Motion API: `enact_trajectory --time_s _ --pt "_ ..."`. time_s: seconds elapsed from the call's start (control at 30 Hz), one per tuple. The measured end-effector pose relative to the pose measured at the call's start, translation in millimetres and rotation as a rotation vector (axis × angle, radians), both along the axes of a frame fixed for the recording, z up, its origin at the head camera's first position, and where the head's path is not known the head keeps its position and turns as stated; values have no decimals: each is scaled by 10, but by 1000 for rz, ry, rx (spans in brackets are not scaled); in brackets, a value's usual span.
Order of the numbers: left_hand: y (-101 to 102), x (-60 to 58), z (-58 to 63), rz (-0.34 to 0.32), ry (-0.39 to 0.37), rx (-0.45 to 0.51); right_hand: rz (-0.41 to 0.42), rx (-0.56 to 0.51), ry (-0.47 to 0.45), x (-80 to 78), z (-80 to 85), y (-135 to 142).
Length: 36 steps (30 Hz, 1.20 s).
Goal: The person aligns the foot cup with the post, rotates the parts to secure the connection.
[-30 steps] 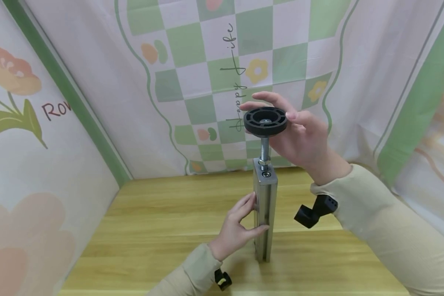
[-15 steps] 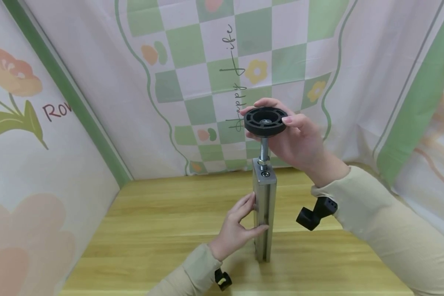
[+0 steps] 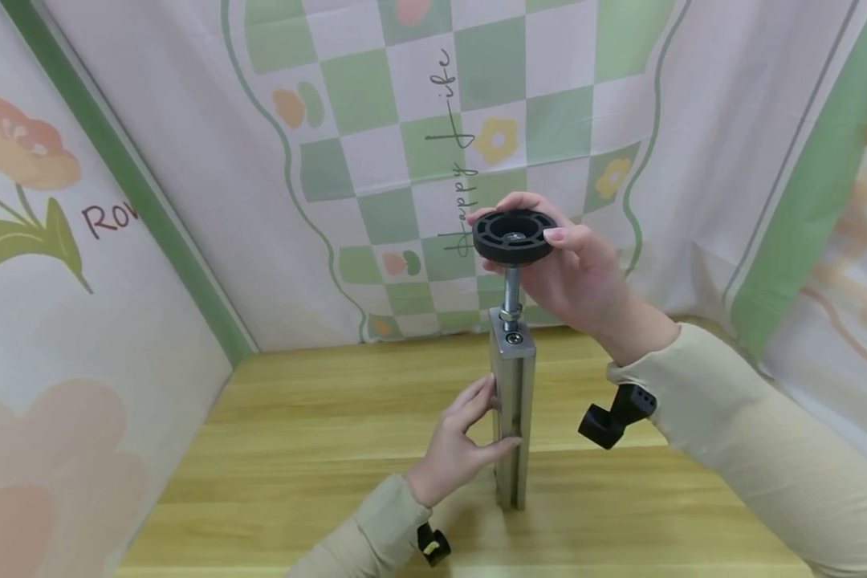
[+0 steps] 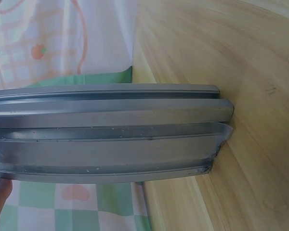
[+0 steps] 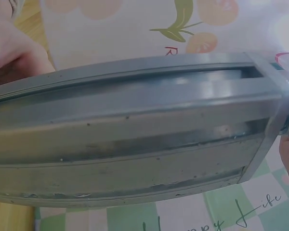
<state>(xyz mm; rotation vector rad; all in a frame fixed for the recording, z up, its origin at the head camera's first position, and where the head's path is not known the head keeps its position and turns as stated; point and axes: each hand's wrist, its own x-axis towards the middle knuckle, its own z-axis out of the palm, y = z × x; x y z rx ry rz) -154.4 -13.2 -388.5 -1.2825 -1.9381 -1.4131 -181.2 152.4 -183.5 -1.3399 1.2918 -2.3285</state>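
Observation:
A grey aluminium profile (image 3: 511, 425) stands upright on the wooden table, its slots running lengthwise in both wrist views. From its capped top rises a threaded rod (image 3: 511, 291) with a hex nut (image 3: 510, 315), and a round black levelling foot (image 3: 514, 238) sits on the rod's upper end. My right hand (image 3: 574, 273) grips the foot's rim, thumb on the near edge and fingers behind. Lower down, my left hand (image 3: 455, 449) holds the profile between thumb and fingers from the left side. In the left wrist view the profile's lower end (image 4: 221, 130) meets the tabletop.
The wooden tabletop (image 3: 296, 449) spreads around the profile's base. Printed cloth (image 3: 376, 88) hangs behind and at both sides. A black camera mount sits on each wrist, the right one (image 3: 607, 421) hanging beside the profile.
The right hand's raised fingers have come down and closed around the foot's rim, with the thumb further over its edge. The left hand stays on the profile. The view has shifted slightly.

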Motion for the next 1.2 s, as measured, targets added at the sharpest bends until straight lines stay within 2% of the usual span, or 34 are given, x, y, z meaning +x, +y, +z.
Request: enact_trajectory --time_s 0.23,0.53,0.93,1.2 --pt "4 10 -10 1 -22 1 -16 6 8 -12 -27 -2" --pt "7 -4 -2 -4 -3 5 -113 27 49 26 -17 -21" --pt "0 -1 -10 -5 15 13 -186 -1 62 59 -36 -29" --pt "7 -8 3 -10 6 -6 -207 -13 82 66 -47 -18"
